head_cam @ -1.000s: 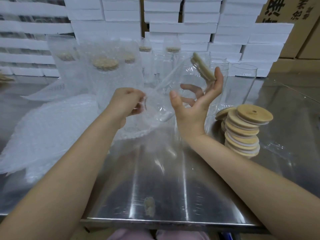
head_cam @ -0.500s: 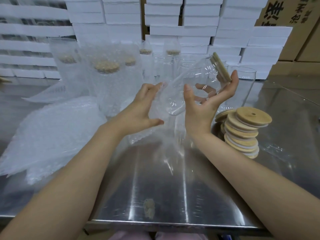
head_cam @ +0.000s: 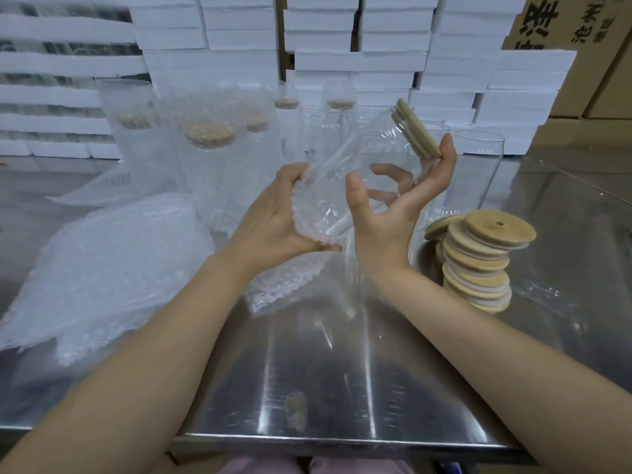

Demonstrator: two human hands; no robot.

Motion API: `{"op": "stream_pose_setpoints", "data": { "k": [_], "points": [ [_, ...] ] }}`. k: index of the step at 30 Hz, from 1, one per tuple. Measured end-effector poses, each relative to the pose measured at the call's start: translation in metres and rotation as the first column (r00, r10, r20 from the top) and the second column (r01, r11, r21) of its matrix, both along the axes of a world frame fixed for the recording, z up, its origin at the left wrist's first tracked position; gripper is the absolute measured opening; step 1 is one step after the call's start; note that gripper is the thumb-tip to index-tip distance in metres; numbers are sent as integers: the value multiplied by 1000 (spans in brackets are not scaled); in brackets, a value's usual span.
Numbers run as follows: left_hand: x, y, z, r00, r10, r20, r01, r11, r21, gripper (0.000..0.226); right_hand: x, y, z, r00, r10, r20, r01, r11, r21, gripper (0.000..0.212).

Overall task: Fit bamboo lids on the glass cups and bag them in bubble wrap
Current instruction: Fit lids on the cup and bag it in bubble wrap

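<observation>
Nearest us the steel table (head_cam: 307, 378) lay bare, apart from a small pale scrap (head_cam: 297, 410) near its front edge, and we worked above it. Our left hand (head_cam: 270, 220) gripped a bubble-wrap bag (head_cam: 284, 285) by its mouth, fingers curled round the edge, probably to hold the opening wide. Our right hand (head_cam: 390, 217) cradled the glass cup (head_cam: 369, 155) loosely, fingers spread and curled behind the glass and one fingertip up against its bamboo lid (head_cam: 415, 130). We judged that this kept the lid seated while the cup was tilted. The cup slanted base-first toward the bag, its bottom at the bag's mouth, so bagging looked just begun. Loose bamboo lids (head_cam: 478, 258) were stacked near on the right, handy for that hand. Spare bubble-wrap bags (head_cam: 102, 268) lay heaped on the left, beside the hand that took them. Farther off, finished bagged cups (head_cam: 212, 148) stood left, unlidded cups (head_cam: 478, 165) stood right, and white foam boxes (head_cam: 376, 63) were stacked behind them.
</observation>
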State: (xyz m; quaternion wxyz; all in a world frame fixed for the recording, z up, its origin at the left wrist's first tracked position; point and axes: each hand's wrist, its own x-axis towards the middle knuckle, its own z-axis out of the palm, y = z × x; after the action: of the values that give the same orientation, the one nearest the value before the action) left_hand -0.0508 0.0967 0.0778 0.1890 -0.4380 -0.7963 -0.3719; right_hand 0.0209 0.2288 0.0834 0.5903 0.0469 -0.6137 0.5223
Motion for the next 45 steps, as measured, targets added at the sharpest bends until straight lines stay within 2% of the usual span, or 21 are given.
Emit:
{"op": "stream_pose_setpoints", "data": {
  "k": [3, 5, 7, 10, 12, 15, 17, 21, 23, 28, 32, 37, 39, 41, 45],
  "points": [
    [1, 4, -7, 998, -34, 44, 27, 987, 156, 95, -2, -6, 0, 993, 106, -43, -111, 986, -128, 85],
    [0, 6, -6, 1000, -14, 6, 12, 966, 258, 93, -3, -10, 1, 983, 170, -62, -180, 959, -220, 81],
    [0, 9, -4, 997, 55, -47, -38, 951, 305, 93, -3, -12, 2, 981, 188, -54, -196, 950, -245, 79],
    [3, 13, -4, 982, 133, -134, -87, 950, 301, 93, -2, -14, 2, 975, 221, -27, -222, 955, -195, 78],
    [5, 14, -4, 983, 103, -150, -58, 960, 275, 94, -1, -12, 1, 979, 205, 2, -203, 971, -127, 79],
    [1, 11, -2, 996, -75, -44, 80, 987, 137, 113, 1, -3, 3, 991, 136, 22, -133, 987, -90, 79],
    [-6, 7, -4, 991, -128, 25, 128, 991, 36, 121, 1, 2, 4, 995, 99, 20, -96, 989, -110, 81],
    [-11, 5, -7, 984, -104, 146, 84, 987, 140, 111, 0, 2, 5, 994, 106, 28, -104, 991, -80, 81],
    [-9, 7, -10, 991, -75, 111, 56, 985, 165, 105, 1, 0, 4, 991, 128, 40, -126, 990, -55, 78],
    [-2, 11, -9, 993, 62, -98, -31, 955, 294, 94, -2, -12, 0, 975, 220, 31, -210, 958, -193, 79],
    [5, 16, -8, 960, 174, -219, -115, 959, 257, 96, -7, -17, -5, 965, 248, 82, -234, 961, -148, 79],
    [12, 15, 1, 997, -36, -69, 50, 976, 211, 110, -8, -5, -5, 970, 222, 101, -206, 967, -148, 82],
    [12, 15, 4, 1000, 13, 12, -16, 968, 251, 107, -7, 1, -2, 979, 181, 93, -164, 973, -165, 80],
    [11, 13, 8, 988, 81, 133, -116, 953, 281, 89, -7, 4, 0, 985, 154, 79, -138, 975, -172, 79],
    [3, 8, 15, 938, -1, 346, -122, 935, 332, 54, -6, 4, 1, 989, 120, 84, -109, 987, -120, 79]
  ]
}}
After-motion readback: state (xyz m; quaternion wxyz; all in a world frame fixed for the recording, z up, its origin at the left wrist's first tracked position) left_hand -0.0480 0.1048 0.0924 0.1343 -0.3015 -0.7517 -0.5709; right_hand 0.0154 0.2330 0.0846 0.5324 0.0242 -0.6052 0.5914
